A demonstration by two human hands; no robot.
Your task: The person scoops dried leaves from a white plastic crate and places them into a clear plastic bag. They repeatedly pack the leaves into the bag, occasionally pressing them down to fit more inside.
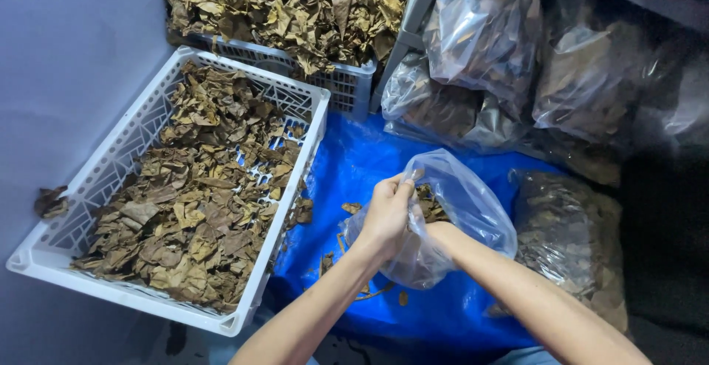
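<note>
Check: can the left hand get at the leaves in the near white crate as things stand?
Probably yes. The left hand grips the clear bag's rim beside the white crate; the dry leaves lie uncovered, but it must release the bag.

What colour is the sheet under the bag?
Bright blue sheet, seen clearly in the head view.

Your left hand (385, 214) pinches a clear, glossy plastic bag (458, 210) of dry brown leaves (427, 204). Beneath your fingers lies a bright blue tarp (354, 158). Left of your fingers, a white lattice-patterned crate (111, 162) holds tan and brown leaves against a grey-lilac wall (59, 55).
</note>
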